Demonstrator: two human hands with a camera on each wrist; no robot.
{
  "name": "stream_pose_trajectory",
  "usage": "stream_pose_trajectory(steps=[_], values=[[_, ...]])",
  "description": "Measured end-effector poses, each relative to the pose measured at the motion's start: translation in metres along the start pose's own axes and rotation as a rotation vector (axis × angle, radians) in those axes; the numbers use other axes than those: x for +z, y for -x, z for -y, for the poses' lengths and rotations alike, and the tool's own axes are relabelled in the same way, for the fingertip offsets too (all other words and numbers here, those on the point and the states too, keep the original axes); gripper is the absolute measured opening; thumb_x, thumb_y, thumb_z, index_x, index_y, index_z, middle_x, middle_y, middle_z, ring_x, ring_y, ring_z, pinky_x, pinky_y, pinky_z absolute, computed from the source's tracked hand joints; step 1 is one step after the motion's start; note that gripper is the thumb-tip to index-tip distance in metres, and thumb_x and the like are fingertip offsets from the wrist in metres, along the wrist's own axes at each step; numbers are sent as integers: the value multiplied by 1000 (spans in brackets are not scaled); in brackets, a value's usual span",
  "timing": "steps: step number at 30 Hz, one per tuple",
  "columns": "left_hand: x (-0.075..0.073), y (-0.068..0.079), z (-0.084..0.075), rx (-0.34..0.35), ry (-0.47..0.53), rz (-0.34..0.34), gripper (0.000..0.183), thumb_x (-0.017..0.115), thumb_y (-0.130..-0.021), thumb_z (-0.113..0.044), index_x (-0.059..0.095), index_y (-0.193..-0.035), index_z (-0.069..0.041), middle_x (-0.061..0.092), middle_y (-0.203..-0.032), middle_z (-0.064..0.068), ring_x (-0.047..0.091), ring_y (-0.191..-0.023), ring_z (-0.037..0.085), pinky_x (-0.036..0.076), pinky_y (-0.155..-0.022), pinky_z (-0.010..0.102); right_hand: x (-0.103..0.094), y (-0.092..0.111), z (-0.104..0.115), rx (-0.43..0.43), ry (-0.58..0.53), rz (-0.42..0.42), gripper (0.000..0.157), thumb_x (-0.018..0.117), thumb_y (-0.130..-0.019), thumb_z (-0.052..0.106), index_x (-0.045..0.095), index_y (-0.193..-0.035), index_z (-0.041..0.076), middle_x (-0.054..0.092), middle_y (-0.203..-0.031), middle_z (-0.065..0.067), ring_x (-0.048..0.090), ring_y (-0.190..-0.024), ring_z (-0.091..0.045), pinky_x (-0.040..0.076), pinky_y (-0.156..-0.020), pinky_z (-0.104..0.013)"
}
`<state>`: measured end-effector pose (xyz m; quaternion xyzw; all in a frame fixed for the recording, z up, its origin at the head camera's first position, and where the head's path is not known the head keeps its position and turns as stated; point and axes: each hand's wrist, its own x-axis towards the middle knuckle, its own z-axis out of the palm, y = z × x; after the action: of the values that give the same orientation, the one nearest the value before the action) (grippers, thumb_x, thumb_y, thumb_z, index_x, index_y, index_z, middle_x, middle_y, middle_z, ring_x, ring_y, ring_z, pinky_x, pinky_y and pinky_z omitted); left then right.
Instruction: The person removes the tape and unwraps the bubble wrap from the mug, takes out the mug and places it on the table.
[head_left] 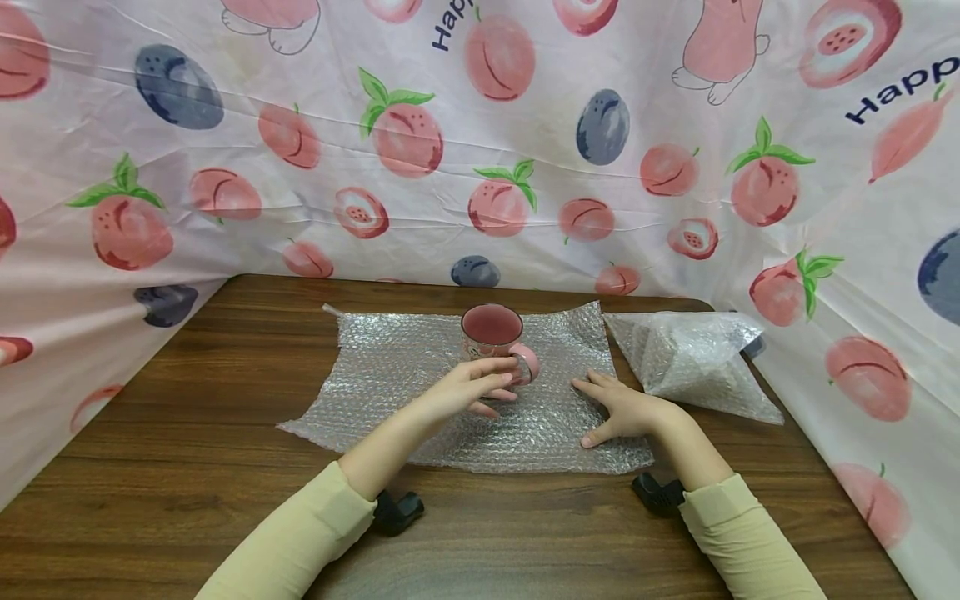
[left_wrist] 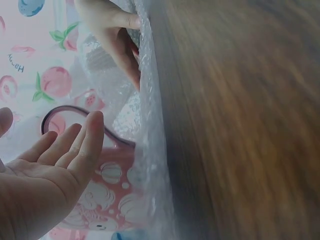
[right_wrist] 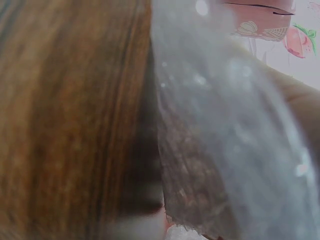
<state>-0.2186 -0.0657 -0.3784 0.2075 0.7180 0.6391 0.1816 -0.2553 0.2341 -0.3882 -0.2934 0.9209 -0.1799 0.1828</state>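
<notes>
A pink mug with a dark rim stands upright on a sheet of bubble wrap, its handle toward the right. White pumpkin-like shapes decorate the mug's side in the left wrist view. My left hand is just in front of the mug, fingers extended; whether they touch it I cannot tell. On the sheet's right part rests my right hand, fingers spread, near the edge. Bubble wrap fills much of the right wrist view and hides most of that hand.
To the right lies a bundle wrapped in bubble wrap, its contents hidden. Everything is on a brown wooden table. A fruit-printed cloth hangs behind and along the sides. A black device is at my left wrist, another at my right.
</notes>
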Motion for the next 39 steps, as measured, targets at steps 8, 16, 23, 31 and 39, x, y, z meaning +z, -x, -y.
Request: stream_pose_trajectory(steps=[8, 16, 23, 31, 39], values=[[12, -11, 0, -26, 47, -7, 57, 51, -100, -27, 35, -146, 1, 46, -139, 22, 56, -117, 31, 53, -83, 40, 0, 0, 0, 5, 11, -5, 99, 79, -76, 43, 28, -150, 2, 10, -152, -32, 6, -139, -49, 14, -106, -64], [19, -16, 0, -44, 77, -8, 64, 50, -100, -28, 23, -149, 3, 37, -146, 23, 52, -121, 31, 52, -85, 40, -1, 0, 1, 11, 19, 0, 100, 79, -76, 45, 27, -150, 3, 10, -153, -32, 6, -139, -49, 14, -107, -63], [22, -20, 1, -31, 117, -27, 61, 46, -102, -23, 20, -149, 5, 34, -147, 24, 49, -124, 34, 51, -87, 40, 0, -1, 0, 2, 22, -4, 99, 79, -75, 44, 28, -150, 2, 11, -152, -32, 7, -138, -49, 15, -106, -64], [24, -20, 0, -11, 126, -53, 54, 43, -104, -19, 25, -146, 9, 39, -142, 28, 50, -122, 36, 49, -91, 41, 0, -1, -1, 4, 20, -5, 100, 79, -75, 44, 28, -150, 2, 10, -152, -32, 7, -138, -49, 15, -106, -64], [26, -20, 0, -9, 97, -55, 49, 44, -104, -22, 33, -143, 6, 44, -140, 23, 51, -122, 33, 46, -95, 44, 0, 0, 0, 3, 18, -7, 99, 79, -75, 44, 28, -150, 2, 10, -152, -32, 7, -139, -49, 15, -107, -63]])
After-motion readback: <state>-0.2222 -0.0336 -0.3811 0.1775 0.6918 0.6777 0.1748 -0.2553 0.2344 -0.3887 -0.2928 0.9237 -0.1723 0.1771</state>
